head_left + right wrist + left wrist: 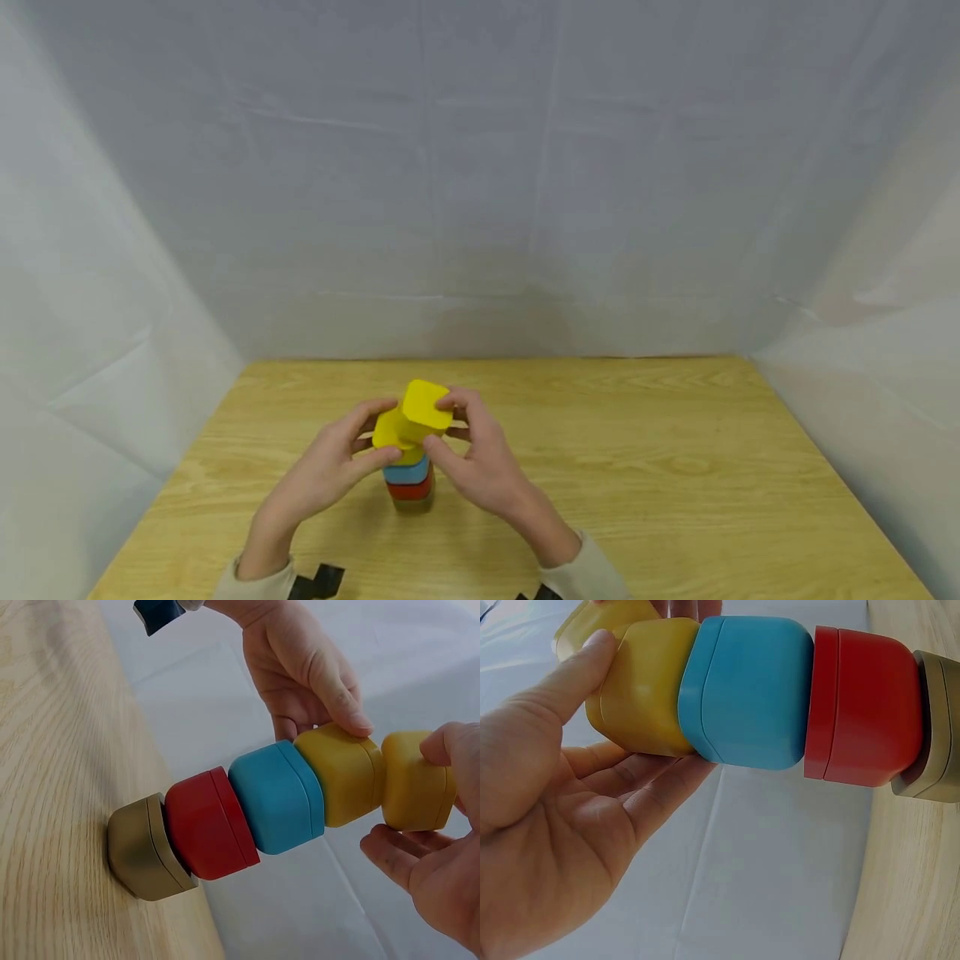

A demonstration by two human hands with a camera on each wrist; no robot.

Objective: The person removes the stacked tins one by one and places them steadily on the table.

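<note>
A tower of rounded blocks stands on the wooden table (675, 467): an olive base (135, 851), a red block (206, 825), a blue block (277, 799) and a yellow block (337, 776). My left hand (386, 429) grips that yellow block (641, 686) between thumb and fingers. A second yellow block (416, 780) sits tilted at the very top (426, 404), against the first. My right hand (442, 423) pinches it, thumb on one side and fingers on the other. In the head view the hands hide most of the tower; only blue (407, 472) and red (411, 489) show.
White cloth (480, 208) walls the table at the back and on both sides. Bare wood lies all around the tower. Black wrist-camera mounts (318, 581) show at the near edge.
</note>
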